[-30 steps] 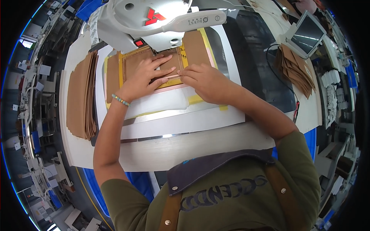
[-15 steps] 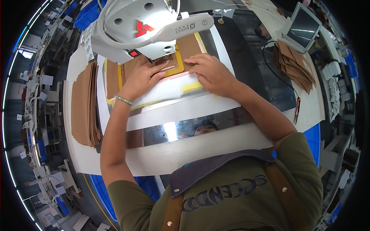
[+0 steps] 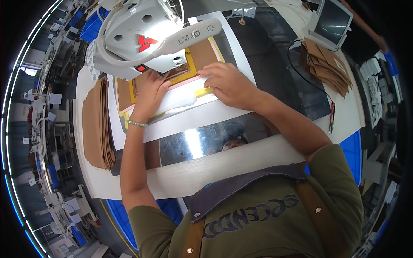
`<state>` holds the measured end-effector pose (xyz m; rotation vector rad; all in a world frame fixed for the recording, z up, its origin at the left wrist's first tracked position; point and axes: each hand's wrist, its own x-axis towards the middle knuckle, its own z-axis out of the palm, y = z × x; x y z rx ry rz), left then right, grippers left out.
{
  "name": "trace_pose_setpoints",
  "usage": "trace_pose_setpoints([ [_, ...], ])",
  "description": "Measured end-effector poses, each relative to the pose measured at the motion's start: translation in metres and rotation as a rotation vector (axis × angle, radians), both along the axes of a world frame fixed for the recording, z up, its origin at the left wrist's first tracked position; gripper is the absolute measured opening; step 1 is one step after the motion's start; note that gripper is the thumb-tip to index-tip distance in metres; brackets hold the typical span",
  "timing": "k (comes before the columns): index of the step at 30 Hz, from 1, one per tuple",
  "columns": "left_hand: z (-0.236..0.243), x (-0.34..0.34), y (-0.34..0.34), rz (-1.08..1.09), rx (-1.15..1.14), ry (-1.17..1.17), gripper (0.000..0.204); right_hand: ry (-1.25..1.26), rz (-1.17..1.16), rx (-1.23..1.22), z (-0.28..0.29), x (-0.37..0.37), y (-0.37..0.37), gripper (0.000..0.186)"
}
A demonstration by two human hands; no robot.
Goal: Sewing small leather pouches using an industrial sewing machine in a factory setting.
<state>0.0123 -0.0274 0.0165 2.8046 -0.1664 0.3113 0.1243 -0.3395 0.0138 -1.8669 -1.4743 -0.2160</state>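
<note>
A white sewing machine head point(image 3: 137, 41) stands over a flat template with a brown panel point(image 3: 204, 56) and a yellow frame point(image 3: 192, 69) under its needle area. My left hand point(image 3: 149, 92) lies on the template beside the needle area, thumb apart from the fingers; its fingertips are partly hidden by the machine. At the template's right near edge rests my right hand point(image 3: 230, 85), fingers bent and apart, touching the pink and yellow strips. Between the hands lies a white strip point(image 3: 178, 99). A white sheet point(image 3: 241, 64) is spread beneath the template.
Brown panels are stacked at the left point(image 3: 95, 124); another brown pile point(image 3: 325, 66) sits by a small screen point(image 3: 330, 23) at the right. Red-handled snips point(image 3: 331, 116) lie near the table's right edge. Blue bins point(image 3: 352, 157) stand below. Another person's arm point(image 3: 365, 26) shows far right.
The whole view has shifted slightly, so the machine sits further left and lower. My left hand's fingers have drawn closer together. Another person's arm has come into view at the far right.
</note>
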Motion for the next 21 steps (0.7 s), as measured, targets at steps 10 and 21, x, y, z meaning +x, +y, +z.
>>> trace_pose_setpoints([
  [10, -0.015, -0.072, 0.115, 0.477, 0.276, -0.045, 0.048, -0.036, 0.095, -0.044, 0.004, -0.01, -0.005, 0.017],
  [21, -0.02, -0.081, 0.123, 0.436, 0.287, -0.02, 0.05, 0.089, 0.103, -0.189, 0.062, 0.033, -0.097, 0.018],
])
